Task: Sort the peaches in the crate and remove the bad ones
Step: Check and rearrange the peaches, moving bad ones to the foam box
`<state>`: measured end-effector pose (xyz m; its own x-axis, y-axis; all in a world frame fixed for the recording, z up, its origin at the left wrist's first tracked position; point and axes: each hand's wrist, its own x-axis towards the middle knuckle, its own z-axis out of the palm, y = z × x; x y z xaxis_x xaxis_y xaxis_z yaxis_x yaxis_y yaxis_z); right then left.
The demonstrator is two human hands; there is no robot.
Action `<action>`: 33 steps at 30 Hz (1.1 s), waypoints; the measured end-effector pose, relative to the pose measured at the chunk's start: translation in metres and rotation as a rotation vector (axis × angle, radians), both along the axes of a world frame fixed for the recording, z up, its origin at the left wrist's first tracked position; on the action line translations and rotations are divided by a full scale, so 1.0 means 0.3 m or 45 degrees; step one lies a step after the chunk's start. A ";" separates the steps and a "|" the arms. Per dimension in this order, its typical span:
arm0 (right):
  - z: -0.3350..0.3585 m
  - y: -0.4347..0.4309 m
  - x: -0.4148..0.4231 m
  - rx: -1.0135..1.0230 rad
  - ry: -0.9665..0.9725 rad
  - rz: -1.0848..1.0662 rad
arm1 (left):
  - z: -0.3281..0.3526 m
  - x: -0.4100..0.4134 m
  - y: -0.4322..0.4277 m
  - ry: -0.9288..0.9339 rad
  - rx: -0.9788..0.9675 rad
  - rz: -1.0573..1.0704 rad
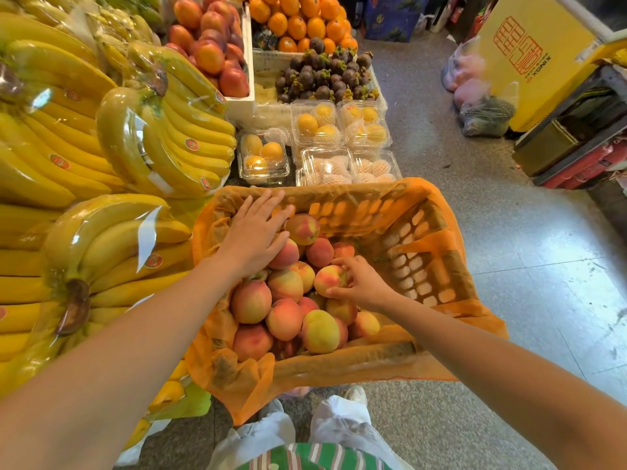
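Mid-sort: right hand (361,283) is pinching a peach (329,279) in the crate (437,232); left hand (256,232) is lying flat, gripping nothing; next it's likely needing a lift and inspection.

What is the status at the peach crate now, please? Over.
Left hand flat on the peaches, far left of the crate. Right hand grips one peach mid-pile. Orange liner; right half bare. Nothing blocks the hands.

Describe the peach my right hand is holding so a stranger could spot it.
Find the orange-lined crate beside the bananas. Near its middle, the right hand curls round one peach, yellow with a red blush; no other peach is gripped.
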<state>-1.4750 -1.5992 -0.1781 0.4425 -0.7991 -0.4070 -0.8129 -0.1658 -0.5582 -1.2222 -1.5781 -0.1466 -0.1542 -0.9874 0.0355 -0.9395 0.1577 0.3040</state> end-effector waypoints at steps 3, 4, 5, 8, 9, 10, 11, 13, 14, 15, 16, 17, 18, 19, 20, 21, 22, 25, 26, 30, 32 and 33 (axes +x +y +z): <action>0.011 -0.018 -0.011 0.005 -0.028 0.059 | -0.001 0.001 0.000 0.007 0.003 0.008; 0.018 -0.023 -0.016 0.009 -0.052 0.098 | -0.001 0.001 0.000 0.013 0.004 0.008; 0.025 -0.027 -0.020 0.025 -0.081 0.135 | -0.001 0.000 0.000 0.016 0.002 0.006; 0.041 -0.017 -0.012 0.088 -0.143 0.242 | -0.003 0.003 0.001 0.018 -0.002 0.004; 0.042 -0.015 -0.010 0.104 -0.161 0.259 | -0.002 0.002 0.001 0.023 0.000 0.005; 0.040 -0.014 -0.014 0.122 -0.171 0.272 | -0.002 0.000 0.002 0.031 0.000 0.009; 0.039 -0.013 -0.020 0.147 -0.176 0.283 | 0.000 -0.001 0.003 0.038 0.000 0.011; 0.033 -0.009 -0.037 0.176 -0.164 0.309 | 0.000 -0.004 0.003 0.047 -0.008 0.013; 0.029 -0.005 -0.045 0.174 -0.152 0.319 | -0.001 -0.004 0.002 0.047 -0.014 0.014; 0.027 0.000 -0.049 0.171 -0.144 0.325 | -0.001 -0.003 0.002 0.044 -0.017 0.015; 0.024 0.004 -0.051 0.169 -0.136 0.332 | -0.001 -0.003 0.001 0.042 -0.018 0.016; 0.026 0.008 -0.050 0.169 -0.127 0.342 | 0.000 -0.003 0.001 0.042 -0.018 0.018; 0.028 0.008 -0.048 0.178 -0.118 0.351 | 0.001 -0.003 -0.001 0.042 -0.019 0.021; 0.031 0.006 -0.045 0.193 -0.110 0.352 | 0.003 -0.003 -0.001 0.041 -0.018 0.021; 0.032 0.002 -0.044 0.206 -0.107 0.344 | 0.005 -0.004 -0.001 0.041 -0.017 0.021; 0.036 -0.002 -0.040 0.210 -0.104 0.327 | 0.006 -0.005 0.000 0.042 -0.017 0.021; 0.033 -0.008 -0.038 0.212 -0.100 0.312 | 0.007 -0.006 0.000 0.045 -0.018 0.022; 0.039 -0.013 -0.035 0.270 -0.079 0.323 | 0.011 -0.010 0.001 0.039 -0.015 0.031; 0.035 -0.016 -0.039 0.294 -0.073 0.334 | 0.011 -0.012 0.001 0.036 -0.016 0.035; 0.035 -0.018 -0.051 0.346 -0.110 0.251 | 0.011 -0.019 0.003 0.022 -0.012 0.039; 0.045 -0.022 -0.051 0.380 -0.202 0.099 | 0.011 -0.021 0.005 0.017 -0.009 0.043; 0.052 -0.027 -0.050 0.366 -0.243 0.015 | 0.012 -0.022 0.006 0.018 -0.010 0.046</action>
